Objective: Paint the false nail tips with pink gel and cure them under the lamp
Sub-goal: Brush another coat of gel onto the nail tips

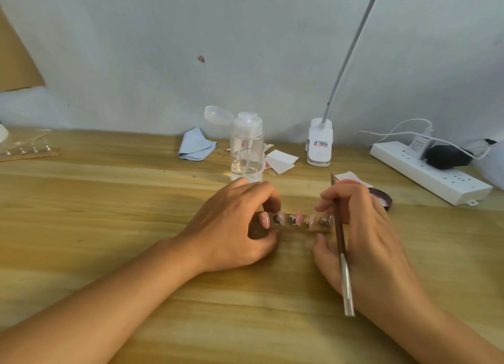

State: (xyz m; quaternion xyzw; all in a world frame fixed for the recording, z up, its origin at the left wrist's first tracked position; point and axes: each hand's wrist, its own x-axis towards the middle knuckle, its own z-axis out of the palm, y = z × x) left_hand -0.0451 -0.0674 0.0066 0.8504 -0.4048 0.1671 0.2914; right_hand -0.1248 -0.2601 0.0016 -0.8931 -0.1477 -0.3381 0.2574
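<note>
A light wooden table [81,227] stands against a pale bluish-white wall [163,36] bearing one small reddish mark [201,59].

A makeshift nail-art desk, by its looks in a home rather than a salon: a wood-grain table [109,213] set against a bare white wall [245,50], with a clip-on lamp [320,142] on a bendy neck, a power strip [425,170] with white cables, a pump bottle [247,148] of clear liquid, a folded blue cloth [195,145] and a small jar [381,198]. A strip of false nail tips [297,223] and a fine brush [339,235] are at centre; a second rack of tips [27,149] stands at far left.
</note>
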